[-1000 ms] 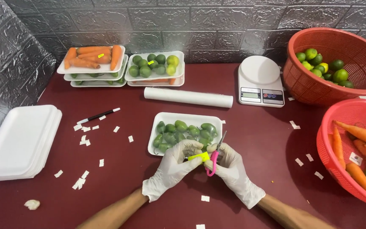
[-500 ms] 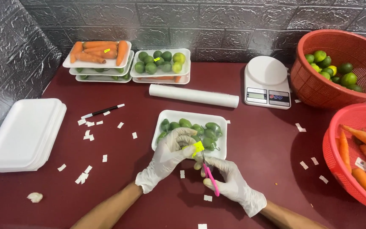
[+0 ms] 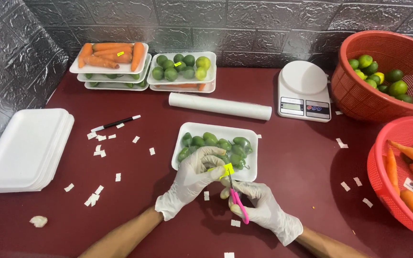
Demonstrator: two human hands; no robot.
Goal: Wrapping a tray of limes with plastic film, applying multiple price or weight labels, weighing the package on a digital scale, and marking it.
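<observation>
My left hand (image 3: 191, 180), in a white glove, pinches a small yellow label (image 3: 227, 170) over the near edge of a white foam tray (image 3: 252, 167) of green peppers (image 3: 216, 145). Just below it, my gloved right hand (image 3: 263, 210) holds pink-handled scissors (image 3: 237, 206), whose blades point up at the label. Both hands hover above the dark red table (image 3: 144, 200).
Stacked empty foam trays (image 3: 25, 148) lie at left, a marker (image 3: 115, 123) and paper scraps (image 3: 99, 143) beside them. Trays of carrots (image 3: 111, 55) and limes (image 3: 180, 67), a film roll (image 3: 220, 105) and a scale (image 3: 304, 91) sit behind. Red baskets hold limes (image 3: 381, 76) and carrots (image 3: 407, 172).
The scissors have swung from lying level between my hands to pointing up at the yellow label. My right hand dropped lower and toward me; my left stays at the tray's edge.
</observation>
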